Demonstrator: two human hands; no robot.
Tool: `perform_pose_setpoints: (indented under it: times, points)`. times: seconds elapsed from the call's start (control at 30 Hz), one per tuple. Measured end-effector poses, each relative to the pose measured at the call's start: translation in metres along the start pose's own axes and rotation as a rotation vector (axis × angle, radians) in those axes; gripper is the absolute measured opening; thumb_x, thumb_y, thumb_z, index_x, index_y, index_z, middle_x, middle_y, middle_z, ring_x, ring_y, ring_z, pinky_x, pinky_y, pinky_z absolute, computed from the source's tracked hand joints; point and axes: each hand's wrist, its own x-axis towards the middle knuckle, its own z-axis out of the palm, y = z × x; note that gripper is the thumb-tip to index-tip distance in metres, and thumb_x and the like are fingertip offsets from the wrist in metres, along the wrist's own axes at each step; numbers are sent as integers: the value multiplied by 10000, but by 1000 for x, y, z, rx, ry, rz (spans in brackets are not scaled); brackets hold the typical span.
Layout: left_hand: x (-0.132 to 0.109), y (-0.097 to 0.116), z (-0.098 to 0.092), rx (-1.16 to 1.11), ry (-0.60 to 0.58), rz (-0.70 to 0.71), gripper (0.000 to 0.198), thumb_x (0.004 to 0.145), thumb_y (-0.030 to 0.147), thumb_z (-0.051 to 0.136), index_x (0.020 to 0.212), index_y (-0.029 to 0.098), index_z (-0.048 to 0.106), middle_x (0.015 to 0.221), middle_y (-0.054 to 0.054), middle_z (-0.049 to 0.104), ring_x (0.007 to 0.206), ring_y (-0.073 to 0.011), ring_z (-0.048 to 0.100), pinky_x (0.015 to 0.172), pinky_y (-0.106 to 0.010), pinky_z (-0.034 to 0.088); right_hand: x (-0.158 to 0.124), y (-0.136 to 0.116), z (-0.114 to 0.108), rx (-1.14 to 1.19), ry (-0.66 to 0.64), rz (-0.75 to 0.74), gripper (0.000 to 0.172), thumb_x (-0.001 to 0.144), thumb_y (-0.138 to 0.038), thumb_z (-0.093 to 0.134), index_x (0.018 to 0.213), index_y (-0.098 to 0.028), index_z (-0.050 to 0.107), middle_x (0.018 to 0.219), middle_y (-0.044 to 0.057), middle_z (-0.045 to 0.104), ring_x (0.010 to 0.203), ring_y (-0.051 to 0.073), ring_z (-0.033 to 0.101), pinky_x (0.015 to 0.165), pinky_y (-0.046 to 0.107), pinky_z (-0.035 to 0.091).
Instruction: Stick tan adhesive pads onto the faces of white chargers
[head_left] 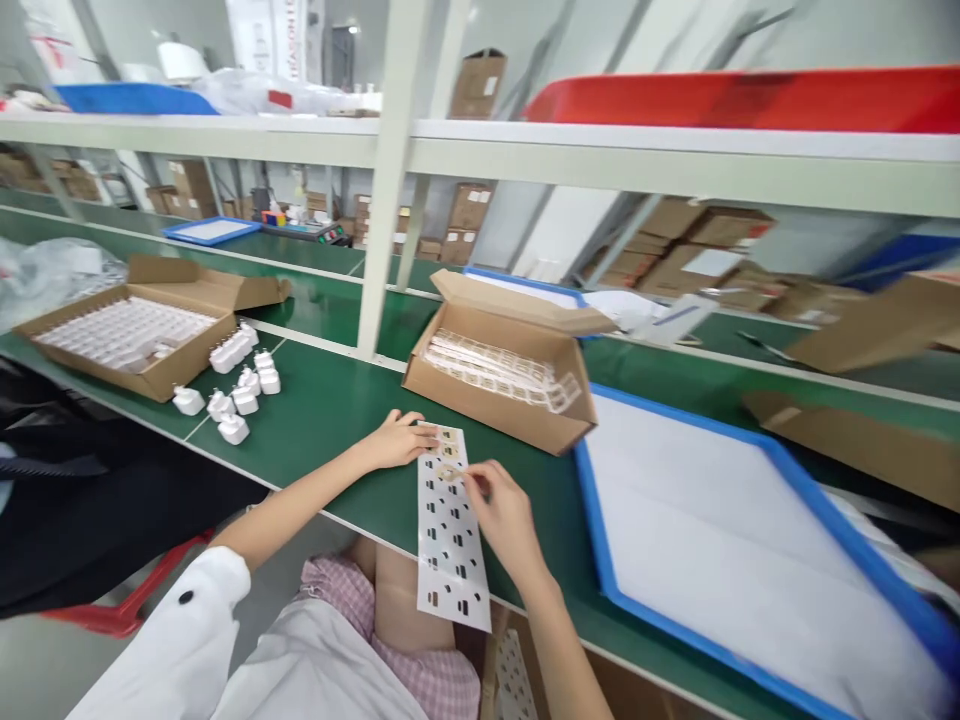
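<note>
A long white sheet [450, 540] with rows of small dark marks lies on the green table, its near end jutting past the table edge. My left hand [397, 440] rests flat at the sheet's upper left, fingers stretched over its far end. Beside the sheet's right edge, my right hand [499, 500] pinches a small, thin yellowish label [450, 472] between thumb and forefinger, just over the sheet. A few yellowish pieces remain at the sheet's far end, near my left fingertips.
Behind the sheet stands an open carton [487, 405] of clear plastic strips. White adapters [234, 428] and a carton [154, 380] full of them are at left. A blue-rimmed white tray [600, 540] lies at right. A shelf post [379, 230] rises behind. Someone's dark clothing shows at far left.
</note>
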Motion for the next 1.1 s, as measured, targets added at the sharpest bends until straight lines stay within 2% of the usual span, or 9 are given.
perform_pose_setpoints:
  times: [0.13, 0.23, 0.33, 0.43, 0.53, 0.6, 0.77, 0.97, 1.1]
  points:
    - [-59, -9, -41, 41, 230, -242, 351, 1006, 314, 563, 1352, 324, 623, 1383, -37, 661, 1286, -211, 537, 1049, -349, 428, -13, 8, 8, 278, 52, 174, 463, 900, -647, 472, 773, -214, 572, 655, 42, 618, 638, 232, 636, 641, 359, 553]
    - [-138, -20, -67, 101, 516, -658, 372, 1011, 249, 461, 1351, 176, 594, 1306, -173, 621, 1241, -323, 532, 1075, -509, 412, -30, 8, 18, 379, 56, 276, 492, 835, -690, 576, 734, -209, 595, 710, 68, 676, 653, 247, 654, 582, 338, 530]
    - [-198, -37, -73, 98, 729, -985, 549, 888, 261, 620, 1381, 49, 507, 1371, -284, 481, 1317, -465, 433, 1074, -668, 358, -38, 4, 28, 487, 64, 449, 463, 744, -664, 710, 751, -205, 649, 793, 76, 718, 699, 255, 661, 562, 315, 496]
    - [-219, -56, -66, -35, 853, -1121, 510, 788, 246, 692, 1259, 89, 573, 1296, -235, 527, 1284, -455, 483, 1078, -638, 384, -30, 1, 34, 600, 61, 568, 444, 634, -610, 813, 749, -204, 673, 784, 66, 710, 729, 265, 654, 563, 308, 476]
    - [-219, -67, -62, -267, 973, -1151, 308, 698, 236, 746, 974, 164, 633, 982, -110, 628, 1096, -388, 604, 1014, -559, 457, -13, 1, 35, 670, 101, 591, 447, 587, -586, 839, 717, -197, 660, 799, 71, 703, 740, 263, 645, 579, 318, 478]
    - [-214, -65, -64, -474, 1050, -1111, 320, 627, 279, 814, 864, 188, 618, 816, -43, 618, 935, -325, 645, 916, -479, 512, -3, 0, 32, 733, 181, 600, 457, 570, -584, 844, 709, -198, 640, 800, 65, 686, 760, 253, 636, 619, 331, 495]
    - [-174, -12, -53, -1085, 1148, -806, 523, 652, 594, 827, 932, 189, 651, 840, -52, 676, 813, -225, 669, 800, -371, 551, -7, -42, 16, 922, 372, 538, 460, 615, -588, 838, 747, -211, 609, 747, 0, 582, 739, 182, 581, 756, 357, 529]
    - [-97, 99, -7, -1611, 919, -419, 639, 673, 720, 806, 1059, 235, 650, 925, -47, 712, 762, -171, 664, 654, -260, 528, -33, -136, 5, 1276, 326, 251, 337, 891, -431, 724, 699, -202, 570, 723, -19, 484, 625, 114, 441, 611, 267, 444]
    - [-87, 135, 1, -1649, 685, -251, 543, 580, 445, 974, 995, 217, 709, 930, -43, 728, 781, -157, 666, 650, -212, 504, -37, -148, -9, 1258, 555, 214, 316, 943, -412, 669, 726, -214, 553, 713, -31, 426, 622, 113, 424, 591, 242, 434]
